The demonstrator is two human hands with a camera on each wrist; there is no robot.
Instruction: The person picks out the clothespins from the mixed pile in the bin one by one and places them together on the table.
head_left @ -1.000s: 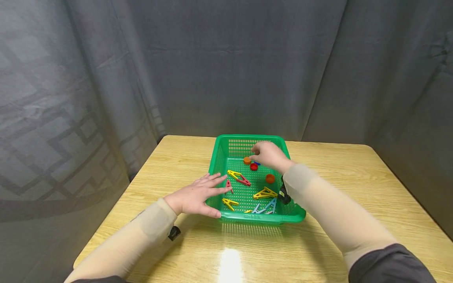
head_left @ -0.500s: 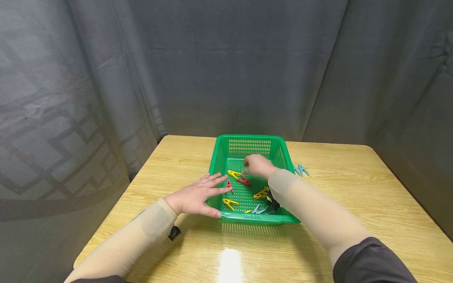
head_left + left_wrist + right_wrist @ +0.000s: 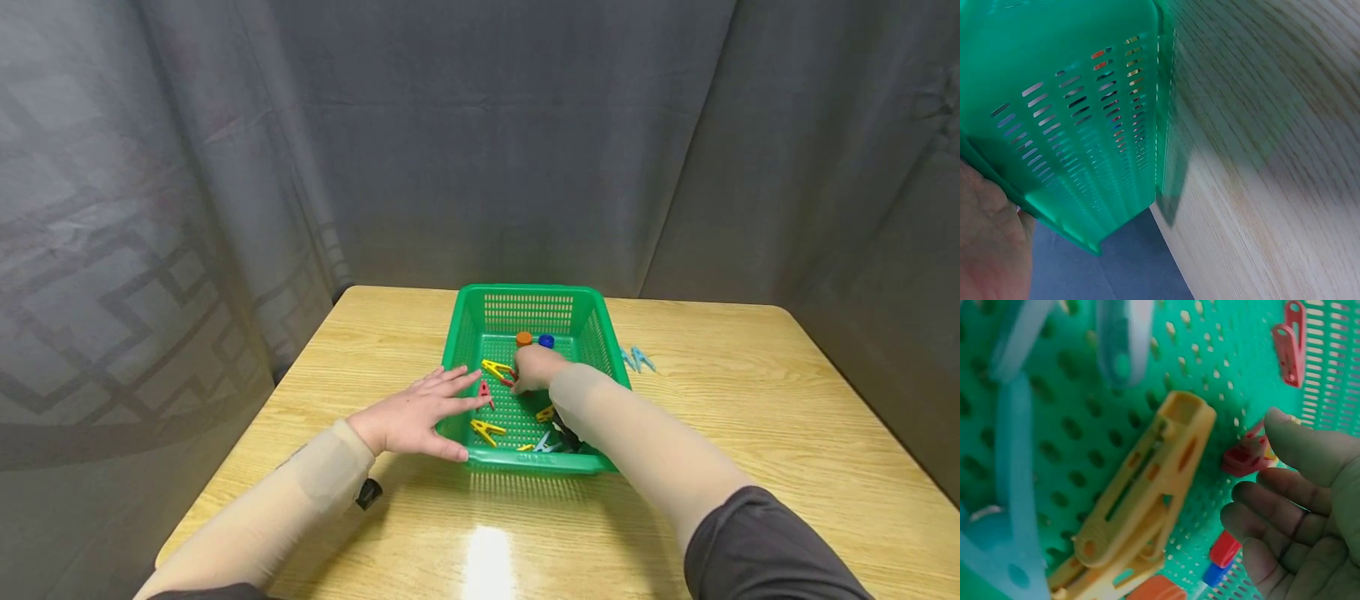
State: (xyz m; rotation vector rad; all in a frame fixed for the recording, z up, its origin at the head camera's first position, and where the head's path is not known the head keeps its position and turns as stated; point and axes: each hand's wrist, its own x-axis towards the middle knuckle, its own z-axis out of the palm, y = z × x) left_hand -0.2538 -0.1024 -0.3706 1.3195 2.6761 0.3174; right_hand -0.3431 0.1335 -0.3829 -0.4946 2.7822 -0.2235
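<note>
My right hand [image 3: 536, 367] reaches down into the green basket [image 3: 525, 289], over its middle. In the right wrist view, its thumb and loosely bent fingers stand apart around a red clothespin [image 3: 1244, 461], without visibly pinching it. A yellow clothespin [image 3: 495, 369] lies right beside that red one. My left hand [image 3: 423, 412] rests on the basket's left front rim, fingers spread over the edge. Just under those fingertips lies another red clothespin [image 3: 485, 393]. Nearer the front is a second yellow clothespin [image 3: 487, 431]; a larger yellow clothespin [image 3: 1147, 481] lies below the right wrist.
At the basket's far end sit an orange cap [image 3: 523, 338] and a blue cap [image 3: 547, 341]. Light blue clothespins [image 3: 545, 442] lie at its front, and more light blue clothespins [image 3: 643, 360] on the table [image 3: 735, 400] to its right. Grey curtains [image 3: 495, 167] stand behind.
My right hand has moved from the caps at the far end toward me, down to the red clothespin. Light blue clothespins outside the basket have come into sight. The left hand stays put.
</note>
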